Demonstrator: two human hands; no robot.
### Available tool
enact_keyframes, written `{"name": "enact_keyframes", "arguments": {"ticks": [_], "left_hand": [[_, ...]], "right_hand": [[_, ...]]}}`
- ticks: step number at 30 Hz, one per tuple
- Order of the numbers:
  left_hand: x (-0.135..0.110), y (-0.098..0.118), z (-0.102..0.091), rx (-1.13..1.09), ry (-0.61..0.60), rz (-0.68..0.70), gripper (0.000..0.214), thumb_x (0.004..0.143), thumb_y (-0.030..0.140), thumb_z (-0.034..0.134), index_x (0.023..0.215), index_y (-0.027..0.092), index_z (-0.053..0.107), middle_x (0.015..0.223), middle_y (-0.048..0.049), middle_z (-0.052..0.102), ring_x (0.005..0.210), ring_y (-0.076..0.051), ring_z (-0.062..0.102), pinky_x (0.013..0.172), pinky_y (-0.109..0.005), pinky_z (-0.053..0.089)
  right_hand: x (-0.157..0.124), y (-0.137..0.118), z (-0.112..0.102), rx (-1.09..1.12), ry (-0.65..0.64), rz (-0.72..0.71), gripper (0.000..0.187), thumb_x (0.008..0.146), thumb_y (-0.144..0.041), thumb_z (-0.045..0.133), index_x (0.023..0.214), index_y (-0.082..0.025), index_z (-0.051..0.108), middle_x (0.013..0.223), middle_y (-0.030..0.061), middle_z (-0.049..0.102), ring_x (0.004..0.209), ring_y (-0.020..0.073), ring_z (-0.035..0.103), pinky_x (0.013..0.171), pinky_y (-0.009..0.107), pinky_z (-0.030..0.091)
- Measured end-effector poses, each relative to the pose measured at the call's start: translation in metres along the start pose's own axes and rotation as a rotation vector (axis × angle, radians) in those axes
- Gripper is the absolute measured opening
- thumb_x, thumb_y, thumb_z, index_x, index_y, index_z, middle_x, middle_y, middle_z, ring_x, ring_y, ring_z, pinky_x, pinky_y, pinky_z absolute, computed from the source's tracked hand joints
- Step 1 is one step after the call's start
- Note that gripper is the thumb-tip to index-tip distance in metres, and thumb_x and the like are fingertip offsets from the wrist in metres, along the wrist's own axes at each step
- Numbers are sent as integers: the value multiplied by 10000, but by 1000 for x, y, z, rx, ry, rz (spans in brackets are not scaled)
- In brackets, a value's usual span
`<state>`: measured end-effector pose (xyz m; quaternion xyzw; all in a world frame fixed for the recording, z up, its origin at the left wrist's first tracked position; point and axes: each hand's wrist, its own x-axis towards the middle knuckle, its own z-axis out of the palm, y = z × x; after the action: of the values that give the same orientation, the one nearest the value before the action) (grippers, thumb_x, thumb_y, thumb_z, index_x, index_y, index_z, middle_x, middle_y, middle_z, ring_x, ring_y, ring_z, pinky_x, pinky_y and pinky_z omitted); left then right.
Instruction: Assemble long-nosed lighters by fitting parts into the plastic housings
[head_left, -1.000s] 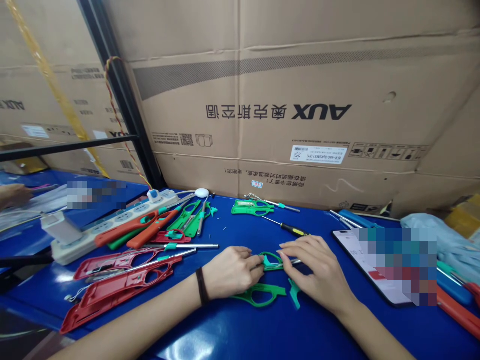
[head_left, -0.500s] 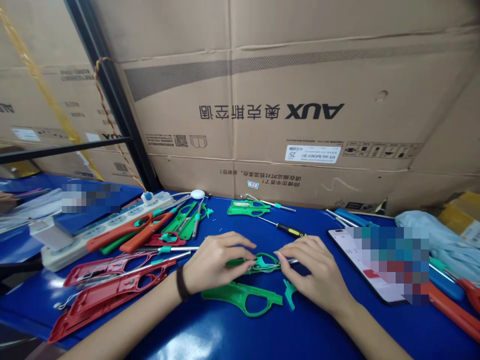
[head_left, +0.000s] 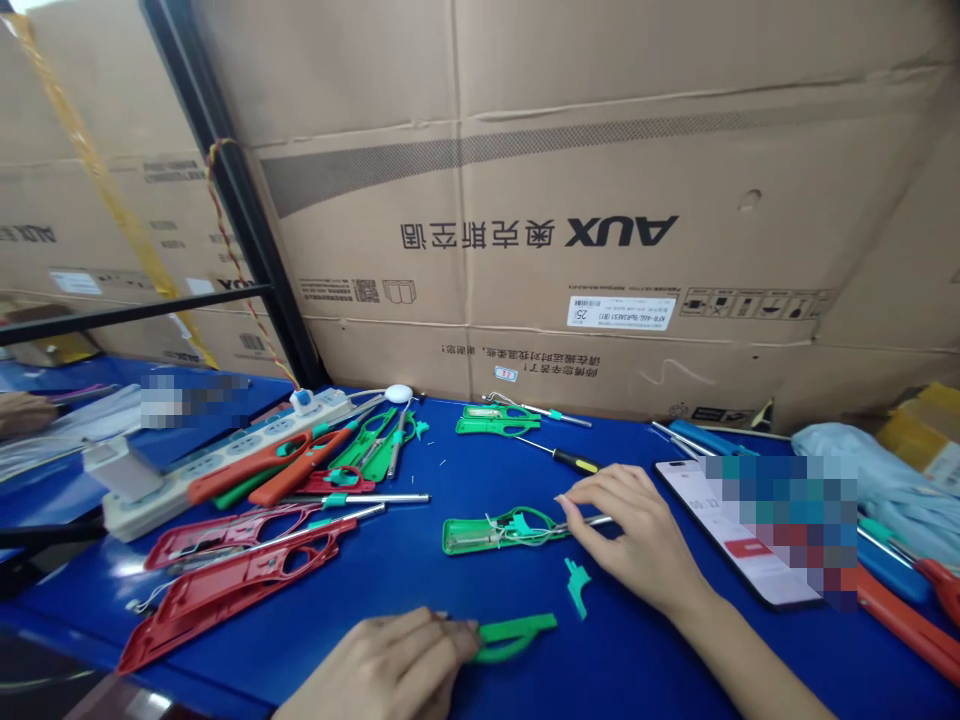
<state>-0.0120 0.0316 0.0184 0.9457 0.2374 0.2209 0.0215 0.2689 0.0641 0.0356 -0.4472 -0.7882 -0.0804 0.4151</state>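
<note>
An open green lighter shell half point(head_left: 487, 531) with its inner parts and a metal tube lies on the blue table point(head_left: 420, 590). My right hand point(head_left: 637, 540) rests at its right end, fingers curled down on the tube and shell. My left hand point(head_left: 390, 665) is low in the view, closed on the other green shell half point(head_left: 517, 634), which sticks out to the right. A small loose green trigger piece point(head_left: 577, 585) lies between the two hands.
Red shell halves point(head_left: 225, 575), orange and green lighters point(head_left: 300, 462) and a white power strip point(head_left: 225, 462) lie at the left. A green shell pair point(head_left: 496, 420) and a screwdriver point(head_left: 566, 458) sit behind. A phone point(head_left: 742, 540) is at the right. Cardboard boxes point(head_left: 525, 230) wall the back.
My left hand left the open green shell and drew back toward me, taking the other green shell half with it. My right hand stayed at the shell's right end.
</note>
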Motion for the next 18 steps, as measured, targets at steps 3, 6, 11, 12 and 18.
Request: {"name": "enact_keyframes", "arguments": {"ticks": [3, 6, 11, 12, 18], "left_hand": [[8, -11, -1, -181, 4, -180, 362, 910, 172, 449, 1262, 253, 476, 1046, -19, 679, 861, -142, 670, 777, -215, 548], [30, -31, -11, -347, 104, -386, 418, 906, 229, 458, 1321, 265, 419, 1055, -30, 645, 940, -162, 635, 828, -271, 527], [86, -61, -13, -789, 113, -674, 509, 766, 380, 641, 1212, 157, 538, 971, -73, 633, 792, -179, 619, 559, -235, 512], [95, -65, -9, -837, 124, -725, 565, 713, 371, 696, 1209, 149, 542, 1006, -83, 630, 791, -176, 615, 542, -221, 494], [109, -75, 21, -537, 148, -578, 498, 763, 303, 614, 1230, 152, 528, 1061, -88, 651, 968, -235, 600, 785, -320, 485]], "right_hand": [[-1, 7, -2, -13, -81, 31, 91, 851, -199, 586, 777, -227, 633, 780, -11, 688, 767, 171, 599, 783, 349, 386], [-3, 14, -3, -4, -177, 96, 59, 854, -271, 597, 831, -253, 649, 841, -5, 700, 811, 187, 615, 813, 367, 402], [-9, 15, 2, 108, -380, 181, 184, 799, -365, 674, 962, -287, 637, 943, -9, 680, 909, 198, 610, 869, 377, 424], [-10, 14, 3, 121, -392, 184, 170, 804, -347, 672, 956, -282, 637, 951, -8, 675, 915, 194, 604, 867, 368, 428], [-12, 12, 11, 135, -388, 178, 71, 816, -284, 662, 876, -251, 643, 874, -4, 672, 866, 183, 598, 817, 335, 444]]}}
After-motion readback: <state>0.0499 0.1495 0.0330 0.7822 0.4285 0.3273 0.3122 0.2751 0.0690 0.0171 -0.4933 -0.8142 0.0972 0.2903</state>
